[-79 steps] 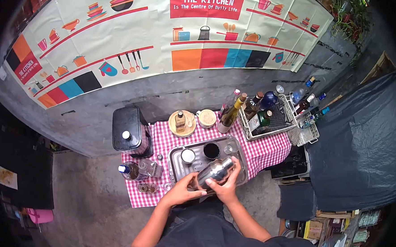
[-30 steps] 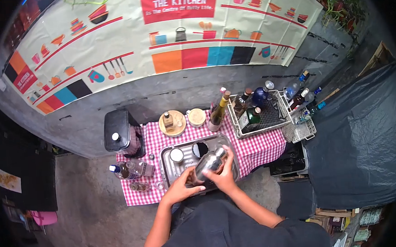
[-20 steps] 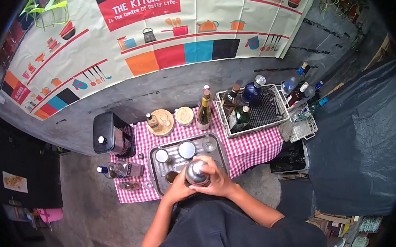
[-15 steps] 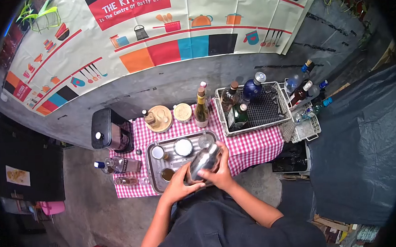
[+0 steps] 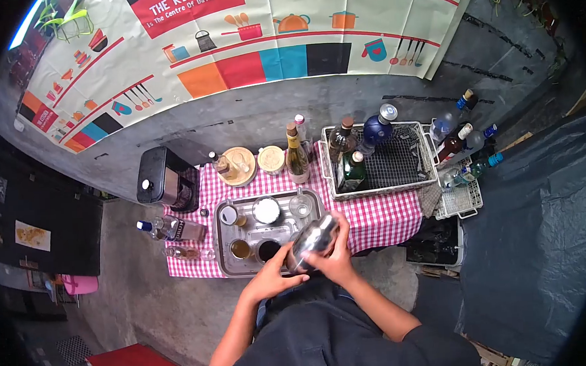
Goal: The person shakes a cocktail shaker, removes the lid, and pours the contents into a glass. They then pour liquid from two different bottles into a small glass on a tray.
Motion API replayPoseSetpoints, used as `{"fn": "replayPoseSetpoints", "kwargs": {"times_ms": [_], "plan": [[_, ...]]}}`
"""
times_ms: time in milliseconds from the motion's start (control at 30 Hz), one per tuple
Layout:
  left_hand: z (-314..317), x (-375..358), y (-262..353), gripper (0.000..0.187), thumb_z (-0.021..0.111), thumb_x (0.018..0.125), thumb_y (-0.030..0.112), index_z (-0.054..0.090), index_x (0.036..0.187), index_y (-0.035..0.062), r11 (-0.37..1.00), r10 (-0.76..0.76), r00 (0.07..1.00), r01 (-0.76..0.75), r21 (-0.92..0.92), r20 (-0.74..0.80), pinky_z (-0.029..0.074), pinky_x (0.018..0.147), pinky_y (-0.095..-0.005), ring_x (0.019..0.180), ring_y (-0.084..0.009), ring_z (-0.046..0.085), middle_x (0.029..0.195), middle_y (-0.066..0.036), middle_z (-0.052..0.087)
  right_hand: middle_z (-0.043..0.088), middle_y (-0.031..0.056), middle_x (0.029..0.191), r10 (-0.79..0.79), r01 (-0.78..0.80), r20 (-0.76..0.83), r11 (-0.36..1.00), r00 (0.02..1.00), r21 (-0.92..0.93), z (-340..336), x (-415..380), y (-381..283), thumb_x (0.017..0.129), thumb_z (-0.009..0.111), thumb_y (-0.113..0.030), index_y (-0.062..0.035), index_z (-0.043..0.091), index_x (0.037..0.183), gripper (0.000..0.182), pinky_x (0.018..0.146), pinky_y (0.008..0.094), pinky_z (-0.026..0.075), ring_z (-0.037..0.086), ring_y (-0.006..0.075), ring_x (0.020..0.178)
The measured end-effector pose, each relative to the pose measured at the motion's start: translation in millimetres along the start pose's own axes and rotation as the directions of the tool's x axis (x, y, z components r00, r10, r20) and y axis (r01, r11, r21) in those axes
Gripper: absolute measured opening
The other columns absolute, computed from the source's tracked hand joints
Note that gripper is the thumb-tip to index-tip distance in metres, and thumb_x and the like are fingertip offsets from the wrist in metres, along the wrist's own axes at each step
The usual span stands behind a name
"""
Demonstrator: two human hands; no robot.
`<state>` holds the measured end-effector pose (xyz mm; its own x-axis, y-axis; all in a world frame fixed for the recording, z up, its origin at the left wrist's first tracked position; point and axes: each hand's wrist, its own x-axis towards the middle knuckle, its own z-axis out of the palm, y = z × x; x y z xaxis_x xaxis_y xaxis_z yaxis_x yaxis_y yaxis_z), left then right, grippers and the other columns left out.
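Plainly, both hands are wrapped around a steel cocktail shaker (image 5: 312,240), held above the near right corner of a metal tray (image 5: 224,247) on the table (image 5: 387,214), which wears a red-and-white checked cloth. The shaker lies tilted, its long axis running from near left to far right, with the narrower capped end pointing far right and slightly up. The left hand (image 5: 270,281) cups the wide lower end, fingers curled under it; the right hand (image 5: 333,260) is closed over the upper body, so each grip is pressed firmly on the shaker. Four round vessels sit on the tray: a small cup (image 5: 228,215) at the far left, a cup with pale, whitish contents (image 5: 266,210) beside it, a glass of amber liquid (image 5: 241,249) at the near left and a cup of dark liquid (image 5: 268,250) next to that; a clear glass (image 5: 299,204) stands at the far right, apparently empty, though the view is too small to be sure. A white wire basket (image 5: 412,180) to the right holds three bottles. One tall wine bottle (image 5: 296,157) stands behind the tray, near a round wooden board (image 5: 243,174) carrying a small bottle. A black box-shaped appliance (image 5: 158,178) sits at the far left corner, and a clear bottle with a blue cap (image 5: 169,228) lies on its side left of the tray.
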<state>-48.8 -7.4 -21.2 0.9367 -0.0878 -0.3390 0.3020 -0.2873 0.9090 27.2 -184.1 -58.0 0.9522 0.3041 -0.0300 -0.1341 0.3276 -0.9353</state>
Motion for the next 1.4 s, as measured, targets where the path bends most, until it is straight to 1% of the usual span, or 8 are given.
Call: {"fn": "replayPoseSetpoints", "kwargs": {"times_ms": [100, 233, 467, 767, 933, 1000, 1133, 1400], "plan": [[17.3, 11.9, -21.3, 0.081, 0.079, 0.076, 0.019, 0.037, 0.143, 0.0004, 0.981, 0.174, 0.984, -0.176, -0.082, -0.035, 0.041, 0.105, -0.0365, 0.124, -0.0253, 0.052, 0.135, -0.016, 0.052, 0.044, 0.0255, 0.132, -0.428, 0.664, 0.539, 0.641, 0.726, -0.385, -4.3, 0.8, -17.7, 0.065, 0.090, -0.017, -0.0206, 0.026, 0.140, 0.098, 0.096, 0.0432, 0.048, 0.051, 0.0358, 0.122], [25.9, 22.0, -16.1, 0.077, 0.079, 0.072, 0.016, 0.042, 0.138, 0.0009, 0.962, 0.157, 0.987, -0.149, -0.227, 0.018, 0.043, 0.102, -0.0351, 0.120, -0.0207, 0.054, 0.129, -0.013, 0.054, 0.044, 0.0247, 0.133, -0.458, 0.753, 0.615, 0.526, 0.642, -0.394, -2.3, -0.7, -36.3, 0.069, 0.088, -0.016, -0.0213, 0.031, 0.137, 0.089, 0.095, 0.0456, 0.049, 0.054, 0.0386, 0.120], [24.2, 8.5, 3.6, 0.085, 0.085, 0.072, 0.033, 0.044, 0.138, -0.0017, 0.983, 0.127, 0.989, -0.115, 0.140, -0.078, 0.043, 0.103, -0.0383, 0.121, -0.0306, 0.056, 0.133, -0.022, 0.055, 0.041, 0.0147, 0.131, -0.035, 0.037, 0.077, 0.999, 0.996, -0.018, -16.3, -9.7, -15.7, 0.075, 0.083, -0.019, -0.0098, 0.017, 0.146, 0.099, 0.101, 0.0399, 0.044, 0.046, 0.0250, 0.122], [14.7, 16.1, 37.4, 0.079, 0.078, 0.079, 0.040, 0.048, 0.136, -0.0044, 0.992, -0.053, 0.999, 0.054, 0.118, -0.005, 0.048, 0.095, -0.0390, 0.109, -0.0319, 0.064, 0.116, -0.026, 0.064, 0.046, 0.0068, 0.127, 0.503, -0.393, -0.043, 0.722, 0.863, 0.570, -30.3, -8.2, 12.3, 0.092, 0.065, -0.020, -0.0209, 0.025, 0.143, 0.064, 0.098, 0.0402, 0.046, 0.050, 0.0210, 0.116], [15.9, 20.1, 18.0, 0.088, 0.081, 0.075, 0.039, 0.041, 0.141, -0.0025, 0.987, -0.050, 0.998, 0.042, 0.157, 0.046, 0.045, 0.099, -0.0377, 0.114, -0.0318, 0.060, 0.123, -0.024, 0.060, 0.044, 0.0133, 0.128, 0.062, -0.075, -0.182, 0.995, 0.981, -0.067, -17.8, -11.8, -13.0, 0.082, 0.077, -0.019, -0.0167, 0.021, 0.145, 0.084, 0.098, 0.0390, 0.047, 0.050, 0.0234, 0.118], [18.3, 22.8, 5.7, 0.093, 0.083, 0.074, 0.032, 0.032, 0.146, -0.0006, 0.995, 0.085, 0.990, -0.090, 0.043, 0.116, 0.040, 0.105, -0.0395, 0.123, -0.0291, 0.054, 0.137, -0.020, 0.051, 0.042, 0.0174, 0.128, -0.281, 0.271, 0.080, 0.755, 0.957, -0.597, -13.7, -13.1, -25.7, 0.076, 0.083, -0.022, -0.0154, 0.019, 0.145, 0.095, 0.097, 0.0385, 0.047, 0.051, 0.0272, 0.118], [19.4, 25.8, -5.6, 0.090, 0.088, 0.069, 0.024, 0.038, 0.141, 0.0012, 0.960, 0.196, 0.980, -0.187, -0.206, 0.025, 0.044, 0.103, -0.0374, 0.122, -0.0230, 0.054, 0.135, -0.013, 0.051, 0.042, 0.0257, 0.137, -0.297, 0.667, 0.637, 0.571, 0.712, -0.479, -1.8, 4.9, -52.1, 0.069, 0.088, -0.020, -0.0174, 0.031, 0.139, 0.090, 0.099, 0.0462, 0.046, 0.050, 0.0407, 0.123], [-22.8, 5.5, -5.3, 0.091, 0.090, 0.063, 0.030, 0.043, 0.135, 0.0024, 0.959, 0.249, 0.949, -0.269, -0.089, -0.193, 0.044, 0.102, -0.0394, 0.121, -0.0269, 0.056, 0.129, -0.015, 0.055, 0.041, 0.0217, 0.142, -0.129, 0.553, 0.690, 0.709, 0.712, -0.438, 42.7, 35.0, -94.1, 0.071, 0.086, -0.025, -0.0061, 0.036, 0.143, 0.090, 0.106, 0.0470, 0.041, 0.048, 0.0381, 0.128]]}}
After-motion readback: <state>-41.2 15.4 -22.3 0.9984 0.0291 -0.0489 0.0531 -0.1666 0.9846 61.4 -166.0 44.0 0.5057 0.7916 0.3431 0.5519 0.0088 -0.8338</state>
